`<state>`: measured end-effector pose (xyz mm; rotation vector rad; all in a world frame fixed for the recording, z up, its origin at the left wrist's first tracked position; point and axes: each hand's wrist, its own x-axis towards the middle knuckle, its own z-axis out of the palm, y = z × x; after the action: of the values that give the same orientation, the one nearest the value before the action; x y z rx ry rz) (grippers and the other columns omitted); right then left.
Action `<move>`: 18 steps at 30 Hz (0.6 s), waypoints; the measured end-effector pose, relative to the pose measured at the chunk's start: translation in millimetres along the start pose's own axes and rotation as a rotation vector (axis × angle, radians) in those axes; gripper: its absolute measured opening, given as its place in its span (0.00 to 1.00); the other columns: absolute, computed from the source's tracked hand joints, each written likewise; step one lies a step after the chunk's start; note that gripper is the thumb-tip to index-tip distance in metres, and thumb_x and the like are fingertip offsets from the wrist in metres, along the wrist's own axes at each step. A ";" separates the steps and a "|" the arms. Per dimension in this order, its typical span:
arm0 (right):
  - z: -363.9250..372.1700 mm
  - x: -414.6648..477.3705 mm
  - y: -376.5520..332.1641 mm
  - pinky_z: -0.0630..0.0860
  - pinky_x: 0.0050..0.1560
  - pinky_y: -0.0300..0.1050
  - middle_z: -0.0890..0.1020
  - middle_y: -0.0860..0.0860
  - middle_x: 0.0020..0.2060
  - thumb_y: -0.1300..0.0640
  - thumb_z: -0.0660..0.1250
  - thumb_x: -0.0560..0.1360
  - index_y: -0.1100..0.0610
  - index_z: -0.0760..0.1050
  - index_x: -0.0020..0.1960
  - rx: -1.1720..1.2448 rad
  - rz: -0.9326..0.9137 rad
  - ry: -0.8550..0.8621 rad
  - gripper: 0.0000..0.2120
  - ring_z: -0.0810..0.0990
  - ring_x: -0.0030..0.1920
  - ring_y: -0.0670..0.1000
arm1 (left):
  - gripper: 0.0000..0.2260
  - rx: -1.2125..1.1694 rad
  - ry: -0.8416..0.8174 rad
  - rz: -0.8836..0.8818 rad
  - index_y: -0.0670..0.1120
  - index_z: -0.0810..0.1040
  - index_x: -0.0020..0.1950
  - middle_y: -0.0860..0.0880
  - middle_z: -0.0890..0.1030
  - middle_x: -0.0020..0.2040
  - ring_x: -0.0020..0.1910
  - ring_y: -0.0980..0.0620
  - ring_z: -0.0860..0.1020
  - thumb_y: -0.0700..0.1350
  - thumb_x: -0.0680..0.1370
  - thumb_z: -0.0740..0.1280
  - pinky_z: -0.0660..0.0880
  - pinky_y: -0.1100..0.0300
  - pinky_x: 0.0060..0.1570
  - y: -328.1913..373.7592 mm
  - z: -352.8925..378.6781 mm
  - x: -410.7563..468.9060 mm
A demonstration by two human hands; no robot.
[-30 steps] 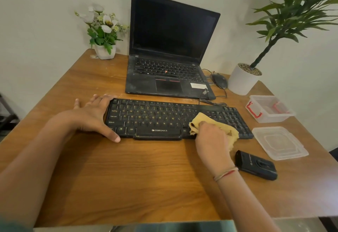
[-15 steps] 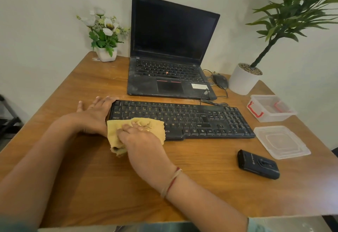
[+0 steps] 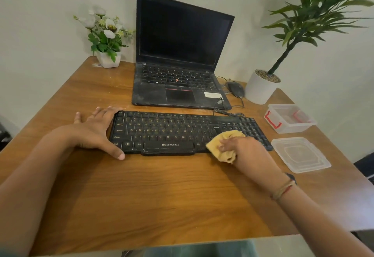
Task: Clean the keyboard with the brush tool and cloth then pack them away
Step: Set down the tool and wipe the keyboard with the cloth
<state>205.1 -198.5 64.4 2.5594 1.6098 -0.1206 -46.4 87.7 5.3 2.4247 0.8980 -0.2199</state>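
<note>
1. Yellow cloth point(image 3: 214, 146), bunched up, sits in the right hand point(image 3: 244, 151), whose fingers curl round it and press it down on the keyboard point(image 3: 172, 131).
2. It lies on the near right part of the keys, between the letter block and the number pad, and hangs slightly over the front edge.
3. A thread band circles the right wrist.
4. Left hand point(image 3: 94, 132) lies flat with its fingers straight and spread, holding nothing; the palm rests against the keyboard's left end and the thumb runs along the front edge near that corner.
5. Black and full-width, the keyboard lies across the middle of the wooden worktop point(image 3: 162, 192).
6. Just behind it stands an open black laptop point(image 3: 178, 54) with a dark screen.
7. A black mouse point(image 3: 235, 89) lies beside the laptop's right side.
8. Right of the keyboard sit a clear plastic box point(image 3: 303, 128) with red latches and, nearer, its lid point(image 3: 300, 154), flat on the wood.
9. A leafy plant in a white pot point(image 3: 260, 89) stands at the far right corner, and a small pot of white flowers point(image 3: 108, 59) at the far left.
</note>
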 end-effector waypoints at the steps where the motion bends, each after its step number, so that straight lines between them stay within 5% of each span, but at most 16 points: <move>1: -3.7 0.1 10.0 0.71 0.66 0.45 0.77 0.45 0.65 0.60 0.66 0.76 0.44 0.75 0.65 0.011 0.043 0.006 0.20 0.74 0.65 0.48 | 0.68 -0.001 -0.001 0.002 0.59 0.39 0.75 0.54 0.43 0.78 0.76 0.50 0.37 0.76 0.42 0.69 0.30 0.37 0.67 0.1 0.2 0.0; 4: -15.4 6.6 35.7 0.76 0.46 0.41 0.78 0.49 0.47 0.60 0.65 0.76 0.50 0.77 0.61 -0.076 0.243 0.024 0.15 0.78 0.47 0.49 | 0.68 -0.003 0.003 0.002 0.60 0.39 0.75 0.54 0.43 0.78 0.76 0.50 0.37 0.76 0.43 0.69 0.30 0.37 0.67 0.2 0.0 -0.1; 7: -27.8 14.7 60.0 0.69 0.36 0.44 0.79 0.56 0.38 0.64 0.65 0.75 0.60 0.78 0.54 -0.045 0.399 0.347 0.09 0.76 0.38 0.55 | 0.69 0.001 0.009 0.004 0.59 0.39 0.75 0.54 0.43 0.78 0.76 0.49 0.38 0.78 0.41 0.68 0.31 0.36 0.68 0.3 0.2 0.0; 10: -23.2 20.8 62.0 0.68 0.38 0.45 0.79 0.61 0.41 0.66 0.61 0.76 0.63 0.75 0.48 0.091 0.477 0.304 0.04 0.78 0.41 0.58 | 0.69 -0.004 0.021 0.006 0.60 0.40 0.74 0.54 0.44 0.78 0.76 0.49 0.38 0.78 0.40 0.67 0.30 0.36 0.68 -0.3 0.9 -0.6; 14: 3.7 18.9 37.8 0.75 0.51 0.45 0.79 0.57 0.58 0.64 0.59 0.78 0.56 0.70 0.69 0.046 0.410 0.073 0.20 0.79 0.54 0.55 | 0.69 -0.003 0.039 -0.003 0.60 0.40 0.74 0.54 0.45 0.78 0.76 0.49 0.39 0.79 0.40 0.67 0.31 0.36 0.68 0.3 3.2 0.5; 18: 15.5 11.6 6.3 0.71 0.43 0.41 0.78 0.54 0.54 0.64 0.57 0.79 0.55 0.69 0.68 -0.015 0.293 0.132 0.19 0.77 0.48 0.51 | 0.70 0.001 0.041 -0.006 0.60 0.40 0.74 0.54 0.45 0.78 0.76 0.49 0.39 0.79 0.39 0.66 0.31 0.36 0.68 1.1 3.0 2.4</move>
<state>215.7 -193.0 48.0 2.8076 1.2464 0.0875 -43.8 86.7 2.5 2.4360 0.9235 -0.1736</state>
